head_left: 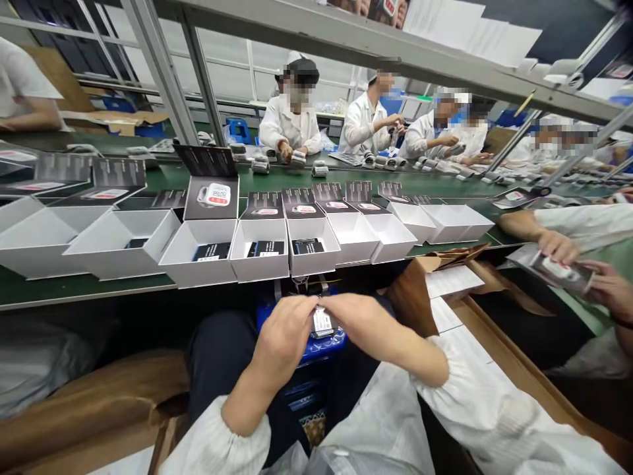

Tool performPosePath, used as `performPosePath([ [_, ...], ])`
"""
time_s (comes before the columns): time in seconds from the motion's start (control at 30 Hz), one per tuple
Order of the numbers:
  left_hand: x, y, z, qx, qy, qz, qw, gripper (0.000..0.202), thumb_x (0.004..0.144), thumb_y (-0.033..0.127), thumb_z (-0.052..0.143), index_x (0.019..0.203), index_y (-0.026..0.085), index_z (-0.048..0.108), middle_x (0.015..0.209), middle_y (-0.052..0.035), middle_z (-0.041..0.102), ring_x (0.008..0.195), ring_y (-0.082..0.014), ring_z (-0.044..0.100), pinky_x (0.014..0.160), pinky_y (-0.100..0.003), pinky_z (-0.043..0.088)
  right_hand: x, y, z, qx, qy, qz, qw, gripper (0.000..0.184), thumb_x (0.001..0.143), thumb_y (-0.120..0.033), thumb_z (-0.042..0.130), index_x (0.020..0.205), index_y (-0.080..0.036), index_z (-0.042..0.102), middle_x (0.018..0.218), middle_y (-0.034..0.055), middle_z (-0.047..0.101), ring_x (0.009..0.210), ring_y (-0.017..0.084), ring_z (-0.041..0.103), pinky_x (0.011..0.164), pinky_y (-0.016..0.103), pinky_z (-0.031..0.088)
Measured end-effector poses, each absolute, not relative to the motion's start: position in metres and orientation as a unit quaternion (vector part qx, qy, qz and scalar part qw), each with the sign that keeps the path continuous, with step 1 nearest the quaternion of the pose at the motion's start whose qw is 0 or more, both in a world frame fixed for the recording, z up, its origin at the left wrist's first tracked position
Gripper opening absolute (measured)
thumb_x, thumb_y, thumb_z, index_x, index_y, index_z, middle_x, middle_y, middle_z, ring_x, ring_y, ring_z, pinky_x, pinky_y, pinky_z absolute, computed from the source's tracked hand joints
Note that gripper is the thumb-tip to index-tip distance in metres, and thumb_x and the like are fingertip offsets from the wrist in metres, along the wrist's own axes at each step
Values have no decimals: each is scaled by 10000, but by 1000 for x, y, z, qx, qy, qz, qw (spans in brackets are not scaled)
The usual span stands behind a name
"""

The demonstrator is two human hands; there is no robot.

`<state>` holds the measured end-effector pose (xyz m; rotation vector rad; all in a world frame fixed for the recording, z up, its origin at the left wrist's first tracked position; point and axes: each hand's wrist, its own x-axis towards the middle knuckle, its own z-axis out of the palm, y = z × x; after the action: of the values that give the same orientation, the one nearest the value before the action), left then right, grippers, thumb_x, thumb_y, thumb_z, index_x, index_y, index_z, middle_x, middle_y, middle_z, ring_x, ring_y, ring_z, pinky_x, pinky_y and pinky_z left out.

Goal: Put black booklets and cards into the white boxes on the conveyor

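Note:
My left hand point(283, 333) and my right hand point(368, 326) meet at the fingertips in front of my lap, just below the bench edge. Both look closed, fingers curled away from me; whatever they hold is hidden behind them. Between and below them shows a small dark item with a white printed label point(322, 322), over a blue plastic stool point(324, 346) between my knees. Whether my fingers touch this item, I cannot tell. Beyond my hands stands a row of open white boxes point(262, 267) with dark printed lids; several contain dark printed cards point(307, 246).
The boxes line the front edge of the green bench point(163, 175). An open carton point(469, 300) holding white boxes stands at my right, another carton point(123, 396) at my left. A co-worker's hands point(558, 247) hold a bagged device at far right. A metal frame point(316, 33) crosses above.

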<state>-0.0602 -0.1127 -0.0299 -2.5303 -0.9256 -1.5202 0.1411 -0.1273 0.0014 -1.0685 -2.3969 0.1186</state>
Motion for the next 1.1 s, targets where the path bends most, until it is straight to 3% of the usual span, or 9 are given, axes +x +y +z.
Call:
performPosePath([
  [0.1, -59, -100, -25, -782, -329, -528, 37, 446, 923, 128, 563, 1339, 238, 446, 1185, -87, 637, 1133, -209, 611, 995, -388, 529, 168, -94, 30, -425, -837, -124, 322, 348, 1015, -117, 372, 1239, -202, 624, 1160, 84, 706, 1074, 183, 657, 950, 313, 512],
  [0.2, -73, -81, -64, -824, -402, -399, -11, 365, 933, 156, 518, 1294, 204, 495, 1195, -109, 648, 1175, -245, 597, 1005, -431, 518, 206, -46, 40, -496, -788, -211, 297, 294, 1032, -162, 400, 1169, -186, 659, 1088, 96, 729, 1000, 207, 673, 979, 383, 472],
  [0.33, -92, -70, -138, -876, -463, -108, -89, 626, 810, 143, 638, 1405, 194, 449, 1474, -181, 484, 1415, -355, 391, 1064, -554, 448, 219, -33, 10, -480, -819, -203, 241, 228, 1031, -239, 464, 1114, -198, 672, 1109, 82, 722, 1106, 232, 622, 1129, 530, 259],
  [0.47, -95, -73, -169, -878, -466, 14, -113, 698, 807, 50, 565, 1468, 198, 398, 1560, -197, 360, 1457, -343, 326, 1082, -571, 413, 177, -69, -60, -423, -884, -108, 167, 173, 1004, -270, 539, 1060, -215, 692, 1067, 75, 720, 1087, 221, 603, 1099, 465, 297],
  [0.57, -95, -73, -172, -880, -466, -16, -93, 556, 853, -6, 422, 1355, 192, 554, 1437, -186, 531, 1347, -313, 497, 1014, -507, 488, 147, -87, -110, -438, -898, -35, 24, 196, 952, -312, 638, 1083, -172, 680, 1154, 122, 692, 1136, 280, 571, 1092, 522, 308],
  [0.67, -101, -74, -175, -890, -445, -74, -63, 488, 850, -2, 439, 1222, 221, 663, 1281, -149, 655, 1243, -300, 584, 971, -466, 520, 138, -88, -135, -455, -889, -8, -58, 136, 986, -182, 554, 1044, -147, 671, 1145, 112, 691, 1064, 243, 602, 1097, 484, 323],
  [0.87, -118, -77, -170, -880, -431, -198, 10, 447, 871, 20, 407, 1174, 195, 684, 1118, -110, 713, 1144, -300, 619, 946, -454, 530, 137, -93, -130, -458, -886, -17, -69, 170, 991, -203, 544, 1078, -100, 647, 1083, 131, 681, 1008, 246, 616, 974, 399, 417],
  [1.0, -124, -96, -143, -857, -415, -302, 42, 344, 942, 76, 387, 1158, 172, 637, 1025, -83, 704, 995, -220, 640, 887, -350, 538, 134, -96, -125, -451, -888, 23, -82, 176, 962, -81, 502, 935, -108, 674, 937, 104, 695, 892, 220, 628, 898, 348, 417],
  [1.1, -122, -114, -125, -861, -396, -319, 34, 310, 947, 64, 392, 1122, 175, 622, 1016, -68, 687, 956, -186, 632, 868, -300, 531, 137, -90, -124, -485, -871, 50, -54, 162, 981, -148, 530, 939, -108, 682, 928, 111, 699, 903, 223, 641, 843, 322, 426],
])
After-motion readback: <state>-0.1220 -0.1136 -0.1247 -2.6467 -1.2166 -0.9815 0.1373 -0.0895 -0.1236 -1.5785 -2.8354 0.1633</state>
